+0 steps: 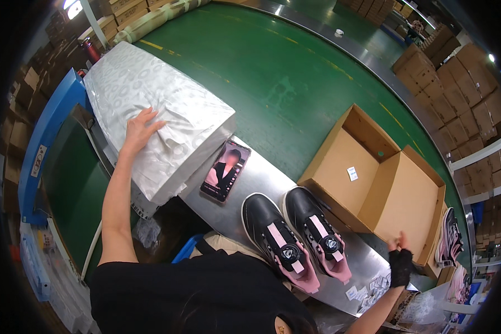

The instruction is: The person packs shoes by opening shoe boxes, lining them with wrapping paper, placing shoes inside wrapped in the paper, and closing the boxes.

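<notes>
Beneath the left hand (pixel 141 132), the wrapping paper (pixel 164 92) is silvery white with grey rings. Left of the right hand (pixel 399 256), in its black glove (pixel 401 271), the shoes (pixel 261 216) are black and pink; beyond that hand, the box (pixel 403 195) is brown.

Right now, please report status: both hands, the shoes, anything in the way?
Left hand spread on silvery paper. Right hand at open box, grip unclear. Shoes side by side on metal table. Phone between paper and shoes.
</notes>
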`<state>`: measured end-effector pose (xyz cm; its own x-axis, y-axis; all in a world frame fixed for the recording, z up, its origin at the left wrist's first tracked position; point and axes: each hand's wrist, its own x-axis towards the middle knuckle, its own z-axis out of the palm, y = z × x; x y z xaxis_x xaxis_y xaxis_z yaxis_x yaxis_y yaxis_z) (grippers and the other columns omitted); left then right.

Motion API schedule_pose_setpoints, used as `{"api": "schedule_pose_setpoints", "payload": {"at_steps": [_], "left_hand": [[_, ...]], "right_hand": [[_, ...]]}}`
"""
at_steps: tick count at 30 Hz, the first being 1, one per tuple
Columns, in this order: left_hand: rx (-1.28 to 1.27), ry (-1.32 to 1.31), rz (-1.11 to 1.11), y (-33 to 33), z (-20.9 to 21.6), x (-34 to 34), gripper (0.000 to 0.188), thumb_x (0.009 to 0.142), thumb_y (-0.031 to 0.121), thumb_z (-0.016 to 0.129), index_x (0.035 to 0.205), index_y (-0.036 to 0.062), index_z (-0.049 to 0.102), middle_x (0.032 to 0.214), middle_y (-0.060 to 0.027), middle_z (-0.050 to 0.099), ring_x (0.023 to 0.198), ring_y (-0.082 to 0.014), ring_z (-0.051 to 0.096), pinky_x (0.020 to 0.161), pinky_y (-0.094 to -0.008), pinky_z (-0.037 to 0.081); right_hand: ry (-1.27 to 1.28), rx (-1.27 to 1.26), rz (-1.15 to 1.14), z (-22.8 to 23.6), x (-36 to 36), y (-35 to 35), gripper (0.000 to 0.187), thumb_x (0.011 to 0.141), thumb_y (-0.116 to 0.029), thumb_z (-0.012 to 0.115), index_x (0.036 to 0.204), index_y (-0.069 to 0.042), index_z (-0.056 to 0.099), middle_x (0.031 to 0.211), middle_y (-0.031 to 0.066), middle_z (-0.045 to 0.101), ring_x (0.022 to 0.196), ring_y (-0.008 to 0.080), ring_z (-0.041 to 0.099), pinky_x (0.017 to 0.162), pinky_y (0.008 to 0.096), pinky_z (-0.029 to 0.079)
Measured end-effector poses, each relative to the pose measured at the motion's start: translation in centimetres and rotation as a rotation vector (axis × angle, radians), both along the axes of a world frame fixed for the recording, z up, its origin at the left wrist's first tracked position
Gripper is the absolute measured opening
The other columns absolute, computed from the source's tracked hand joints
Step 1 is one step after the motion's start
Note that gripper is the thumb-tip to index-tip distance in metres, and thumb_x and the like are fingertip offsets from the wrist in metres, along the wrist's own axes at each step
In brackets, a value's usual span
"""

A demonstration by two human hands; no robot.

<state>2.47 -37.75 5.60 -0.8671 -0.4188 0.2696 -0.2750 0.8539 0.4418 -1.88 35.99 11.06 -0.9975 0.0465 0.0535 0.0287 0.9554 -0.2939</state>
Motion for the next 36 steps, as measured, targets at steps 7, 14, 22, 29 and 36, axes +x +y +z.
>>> {"api": "schedule_pose_setpoints", "payload": {"at_steps": [7, 14, 22, 29, 36], "left_hand": [[-0.296, 0.043, 0.253, -0.3, 3.0, -0.1, 0.022, 0.085, 0.022, 0.049, 0.082, 0.0011, 0.056, 0.082, -0.0212, 0.058, 0.077, -0.0361, 0.056, 0.067, -0.0400, 0.044], [-0.092, 0.771, 0.133, 3.9, 18.8, -2.9, 0.029, 0.088, 0.025, 0.046, 0.097, -0.0004, 0.055, 0.080, -0.0116, 0.057, 0.078, -0.0190, 0.056, 0.069, -0.0301, 0.043], [0.382, 0.465, -0.765, 28.2, 22.4, -14.2, 0.024, 0.083, 0.016, 0.045, 0.073, -0.0047, 0.052, 0.061, -0.0147, 0.055, 0.056, -0.0221, 0.056, 0.055, -0.0346, 0.044], [0.535, 0.310, -1.036, 39.3, 19.3, -17.2, 0.044, 0.084, 0.033, 0.054, 0.092, -0.0099, 0.049, 0.086, -0.0215, 0.056, 0.079, -0.0288, 0.055, 0.072, -0.0363, 0.045], [-0.114, 0.356, -1.211, 35.6, 10.5, -18.3, 0.062, 0.079, 0.049, 0.053, 0.115, -0.0014, 0.043, 0.114, -0.0242, 0.043, 0.112, -0.0362, 0.039, 0.093, -0.0477, 0.030]], "right_hand": [[0.078, 0.304, 0.116, -2.4, 0.4, -1.3, 0.031, 0.067, -0.010, 0.063, 0.097, -0.012, 0.060, 0.096, 0.0080, 0.057, 0.092, 0.0241, 0.053, 0.087, 0.0403, 0.034], [0.209, 0.182, 0.314, 2.7, 0.2, -7.1, 0.043, 0.068, -0.006, 0.063, 0.110, -0.008, 0.053, 0.109, 0.0134, 0.052, 0.099, 0.0298, 0.050, 0.088, 0.0372, 0.038], [0.251, -0.802, 0.590, 9.8, -2.7, -22.1, 0.074, 0.061, -0.025, 0.075, 0.123, -0.003, 0.041, 0.114, 0.0126, 0.051, 0.098, 0.0207, 0.052, 0.080, 0.0304, 0.042], [0.442, -0.946, 0.107, 9.1, -8.5, -19.3, 0.040, 0.079, -0.021, 0.063, 0.111, 0.001, 0.053, 0.100, 0.0080, 0.059, 0.085, 0.0159, 0.054, 0.077, 0.0262, 0.043], [0.867, -0.971, -0.400, 4.9, -12.0, 4.0, 0.037, 0.076, -0.023, 0.064, 0.106, -0.003, 0.054, 0.094, 0.0064, 0.059, 0.082, 0.0177, 0.056, 0.076, 0.0283, 0.045]]}}
